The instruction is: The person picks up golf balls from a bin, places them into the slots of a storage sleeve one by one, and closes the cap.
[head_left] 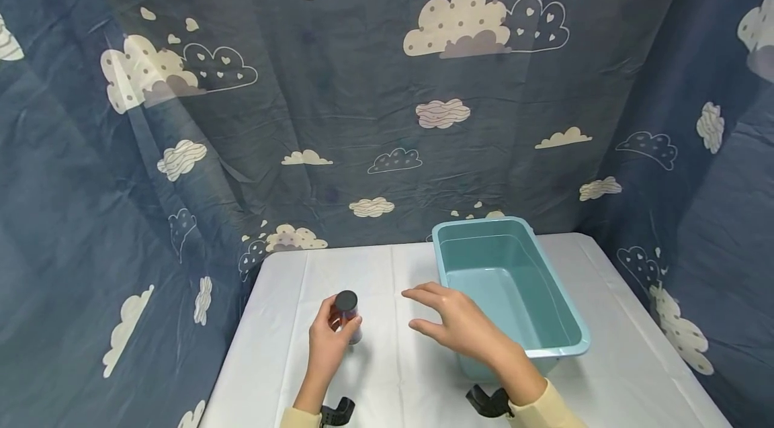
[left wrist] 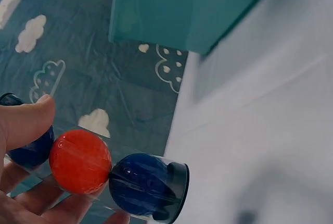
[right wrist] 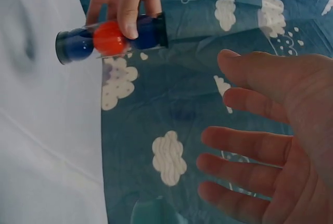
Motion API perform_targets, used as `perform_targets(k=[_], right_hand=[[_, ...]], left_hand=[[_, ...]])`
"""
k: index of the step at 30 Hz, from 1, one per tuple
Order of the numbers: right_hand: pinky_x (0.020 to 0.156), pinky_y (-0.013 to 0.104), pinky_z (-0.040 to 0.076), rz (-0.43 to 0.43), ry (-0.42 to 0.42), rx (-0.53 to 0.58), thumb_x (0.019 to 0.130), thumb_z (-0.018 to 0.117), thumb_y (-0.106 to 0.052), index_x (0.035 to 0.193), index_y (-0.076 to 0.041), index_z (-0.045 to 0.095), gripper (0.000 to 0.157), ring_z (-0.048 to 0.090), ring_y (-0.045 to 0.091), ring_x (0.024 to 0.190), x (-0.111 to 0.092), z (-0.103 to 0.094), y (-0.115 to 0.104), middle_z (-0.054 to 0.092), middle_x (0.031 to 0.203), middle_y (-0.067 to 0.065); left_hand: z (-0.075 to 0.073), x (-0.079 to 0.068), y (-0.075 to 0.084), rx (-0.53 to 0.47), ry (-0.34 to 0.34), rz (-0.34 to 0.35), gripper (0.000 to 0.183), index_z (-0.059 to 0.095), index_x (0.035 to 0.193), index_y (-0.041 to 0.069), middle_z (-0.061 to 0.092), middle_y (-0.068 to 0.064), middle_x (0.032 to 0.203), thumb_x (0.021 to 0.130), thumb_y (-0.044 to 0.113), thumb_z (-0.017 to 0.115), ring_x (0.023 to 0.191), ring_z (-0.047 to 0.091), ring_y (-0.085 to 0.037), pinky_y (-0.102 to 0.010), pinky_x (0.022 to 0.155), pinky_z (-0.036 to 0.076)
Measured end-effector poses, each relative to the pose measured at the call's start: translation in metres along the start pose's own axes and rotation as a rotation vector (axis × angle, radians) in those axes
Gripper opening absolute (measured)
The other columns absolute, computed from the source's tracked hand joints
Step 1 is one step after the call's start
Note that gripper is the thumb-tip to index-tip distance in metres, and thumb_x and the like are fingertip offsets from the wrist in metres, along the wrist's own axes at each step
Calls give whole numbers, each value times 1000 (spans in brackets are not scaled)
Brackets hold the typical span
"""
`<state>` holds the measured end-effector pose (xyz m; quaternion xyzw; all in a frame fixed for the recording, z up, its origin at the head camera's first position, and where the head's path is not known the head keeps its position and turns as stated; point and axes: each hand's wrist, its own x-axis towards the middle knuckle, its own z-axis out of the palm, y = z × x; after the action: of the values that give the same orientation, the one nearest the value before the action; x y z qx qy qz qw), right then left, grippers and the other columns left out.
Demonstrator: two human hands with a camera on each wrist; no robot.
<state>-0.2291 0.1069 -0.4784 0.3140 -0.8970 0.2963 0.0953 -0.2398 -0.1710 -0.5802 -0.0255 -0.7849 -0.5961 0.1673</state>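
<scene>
My left hand (head_left: 327,347) grips a clear tube (left wrist: 117,159) with dark end caps, thumb on one side and fingers on the other. Inside the tube, a red-orange ball (left wrist: 80,161) lies between two dark blue balls, one of them the blue ball (left wrist: 138,182) near the bottom cap. From the head view the tube stands upright, its black cap (head_left: 347,301) on top. To its right, my right hand (head_left: 462,324) is held in the air, fingers spread, nothing in it. The right forearm overlaps the near left side of a teal bin (head_left: 571,310).
The bin stands on the right part of a table with a white cover (head_left: 290,280). Dark blue curtains (head_left: 338,99) with a cloud pattern hang behind the table and on both sides. Each wrist wears a black camera mount, such as the left mount (head_left: 337,412).
</scene>
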Motion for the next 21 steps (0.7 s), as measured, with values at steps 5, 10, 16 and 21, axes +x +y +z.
perform_targets(k=[5,10,16,21], right_hand=[[89,38,53,16,-2,-22,91,76,-36,133,-28,65,44,62,10,113,-5,1,2,62,128,-11],[88,39,54,16,-1,-34,91,76,-36,133,-28,65,45,62,12,112,-8,3,3,61,128,-10],[89,40,54,38,-13,-36,91,76,-37,133,-29,65,45,62,12,113,-11,6,4,62,128,-10],[89,37,53,30,-9,-39,91,75,-39,134,-30,64,45,61,9,114,-10,8,6,61,128,-13]], left_hand=[[0,1,-14,18,20,-32,49,61,124,12,67,-5,113,81,9,85,110,64,-30,-54,93,51],[3,-1,-34,42,27,-66,50,58,125,8,66,-11,115,82,5,83,116,62,-38,-53,95,51],[5,-6,-54,80,17,-111,52,55,126,10,64,-13,121,83,5,83,118,61,-38,-41,93,54],[4,-3,-57,78,6,-116,53,54,126,13,64,-11,122,82,7,83,119,60,-38,-38,93,53]])
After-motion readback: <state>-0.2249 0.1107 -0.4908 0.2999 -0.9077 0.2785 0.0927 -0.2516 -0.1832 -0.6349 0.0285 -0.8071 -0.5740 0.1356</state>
